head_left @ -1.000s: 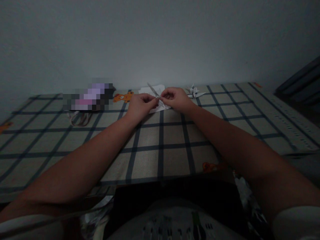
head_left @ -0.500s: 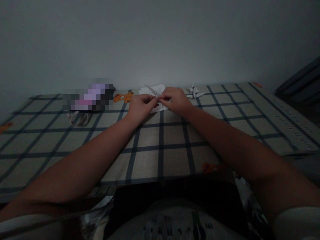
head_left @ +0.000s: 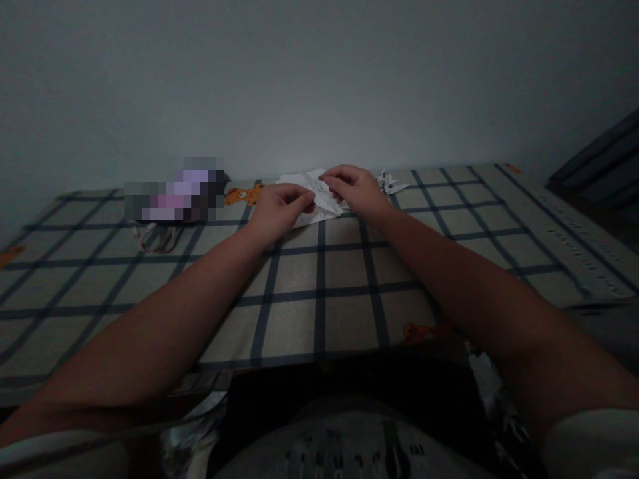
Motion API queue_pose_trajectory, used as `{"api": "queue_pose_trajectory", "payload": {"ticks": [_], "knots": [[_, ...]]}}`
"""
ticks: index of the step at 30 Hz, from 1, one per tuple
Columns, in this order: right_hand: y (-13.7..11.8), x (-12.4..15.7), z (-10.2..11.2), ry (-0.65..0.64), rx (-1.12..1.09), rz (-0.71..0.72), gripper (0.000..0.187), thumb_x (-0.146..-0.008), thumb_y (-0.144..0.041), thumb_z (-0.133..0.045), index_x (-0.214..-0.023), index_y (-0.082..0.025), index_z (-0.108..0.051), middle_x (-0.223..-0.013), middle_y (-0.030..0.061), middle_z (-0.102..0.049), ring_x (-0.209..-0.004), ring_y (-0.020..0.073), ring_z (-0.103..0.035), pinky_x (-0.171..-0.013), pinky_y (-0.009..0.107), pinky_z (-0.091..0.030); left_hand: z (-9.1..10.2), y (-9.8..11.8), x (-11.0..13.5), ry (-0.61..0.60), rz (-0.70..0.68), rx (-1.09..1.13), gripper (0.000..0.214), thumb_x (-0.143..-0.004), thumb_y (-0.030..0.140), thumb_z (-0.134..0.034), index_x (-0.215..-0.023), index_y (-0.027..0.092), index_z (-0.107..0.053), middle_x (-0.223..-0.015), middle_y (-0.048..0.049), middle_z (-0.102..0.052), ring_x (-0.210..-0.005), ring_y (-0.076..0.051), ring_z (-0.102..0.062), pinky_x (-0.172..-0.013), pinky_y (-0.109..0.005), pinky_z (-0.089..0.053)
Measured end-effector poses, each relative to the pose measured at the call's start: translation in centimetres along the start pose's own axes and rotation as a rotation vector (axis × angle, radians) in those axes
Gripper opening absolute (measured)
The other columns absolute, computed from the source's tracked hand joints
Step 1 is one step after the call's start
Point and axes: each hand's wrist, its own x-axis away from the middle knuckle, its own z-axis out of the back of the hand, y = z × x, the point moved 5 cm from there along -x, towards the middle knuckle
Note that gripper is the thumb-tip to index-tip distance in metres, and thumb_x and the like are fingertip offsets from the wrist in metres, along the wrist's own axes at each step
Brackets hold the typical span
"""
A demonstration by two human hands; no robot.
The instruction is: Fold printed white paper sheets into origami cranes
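Both of my arms reach far out over a checked cloth point(head_left: 319, 286) toward the wall. My left hand point(head_left: 279, 206) and my right hand point(head_left: 354, 189) meet over a small white folded paper piece point(head_left: 322, 196), and each pinches it with closed fingertips. Under the piece lie white paper sheets point(head_left: 299, 181). A finished white paper crane point(head_left: 388, 180) stands just right of my right hand, partly hidden by it.
A blurred purple and dark object point(head_left: 174, 196) lies at the back left, with a looped cord point(head_left: 157, 237) in front of it. An orange bear print point(head_left: 242, 195) shows on the cloth. A dark piece of furniture point(head_left: 599, 173) stands at the far right.
The thin paper point that stuck up between my hands has gone down. My right hand has shifted slightly away and up, now covering part of the crane.
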Motion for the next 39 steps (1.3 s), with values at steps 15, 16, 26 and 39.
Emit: {"api": "queue_pose_trajectory", "payload": {"ticks": [15, 16, 26, 39], "knots": [[0.8, 0.7, -1.4, -0.152, -0.491, -0.314, 0.021, -0.076, -0.031, -0.085, -0.084, -0.015, -0.074, -0.071, -0.0012, -0.068, -0.066, 0.0077, -0.061, -0.067, 0.020, -0.053, -0.4, -1.8, -0.7, 0.094, -0.025, 0.191, 0.032, -0.082, 0.047, -0.073, -0.086, 0.016, -0.076, -0.092, -0.0060, -0.073, -0.079, -0.017, -0.067, -0.062, -0.026, -0.060], [0.8, 0.7, -1.5, -0.155, -0.503, -0.316, 0.021, -0.077, -0.031, -0.084, -0.085, -0.015, -0.074, -0.072, -0.0011, -0.068, -0.067, 0.0078, -0.061, -0.068, 0.020, -0.054, -0.5, -1.9, -0.7, 0.089, -0.024, 0.201, 0.033, -0.082, 0.048, -0.073, -0.087, 0.016, -0.075, -0.092, -0.0059, -0.073, -0.078, -0.016, -0.067, -0.063, -0.027, -0.060], [0.7, 0.8, -1.6, -0.176, -0.575, -0.293, 0.027, -0.076, -0.034, -0.085, -0.090, -0.015, -0.073, -0.086, 0.0021, -0.073, -0.079, 0.0095, -0.066, -0.079, 0.023, -0.057, -1.0, -1.5, -0.4, 0.046, 0.014, 0.333, 0.045, -0.081, 0.061, -0.074, -0.093, 0.018, -0.073, -0.092, -0.0059, -0.074, -0.077, -0.014, -0.066, -0.069, -0.026, -0.058], [0.6, 1.0, -1.6, -0.171, -0.549, -0.300, 0.025, -0.079, -0.033, -0.082, -0.093, -0.016, -0.071, -0.087, 0.0020, -0.072, -0.083, 0.0105, -0.066, -0.083, 0.027, -0.058, -1.2, -1.8, -0.4, 0.051, 0.065, 0.306, 0.034, -0.085, 0.053, -0.069, -0.094, 0.020, -0.071, -0.093, -0.0047, -0.072, -0.082, -0.015, -0.066, -0.072, -0.026, -0.056]]}}
